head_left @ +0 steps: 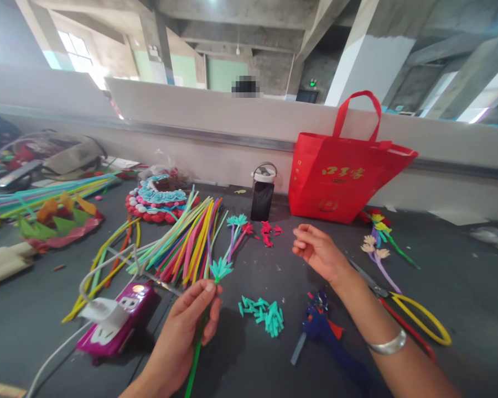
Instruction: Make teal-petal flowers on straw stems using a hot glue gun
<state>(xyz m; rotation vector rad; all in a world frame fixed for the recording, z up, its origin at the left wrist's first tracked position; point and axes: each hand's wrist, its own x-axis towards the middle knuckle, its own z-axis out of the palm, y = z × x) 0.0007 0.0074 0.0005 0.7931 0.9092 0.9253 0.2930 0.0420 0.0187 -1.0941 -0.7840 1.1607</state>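
Observation:
My left hand (195,315) pinches a turquoise pipe-cleaner flower (221,269) just under its petals, and its green stem hangs down below my palm. To the right, my right hand (317,251) is raised above the table, thumb and fingers drawn together; whether anything tiny is between them I cannot make out. Between my hands lies a pile of short turquoise pipe-cleaner pieces (268,316). Beyond it are several short red pieces (267,232). Finished-looking flowers (237,221) in turquoise and red, on purple stems, lie behind the held flower.
A bundle of colourful pipe cleaners (191,237) lies at left, near a purple power strip (116,326) with a plugged-in charger. A phone (262,200) leans on a cup before a red bag (340,177). Yellow-handled scissors (419,318) and a dark blue bundle (321,326) lie by my right arm.

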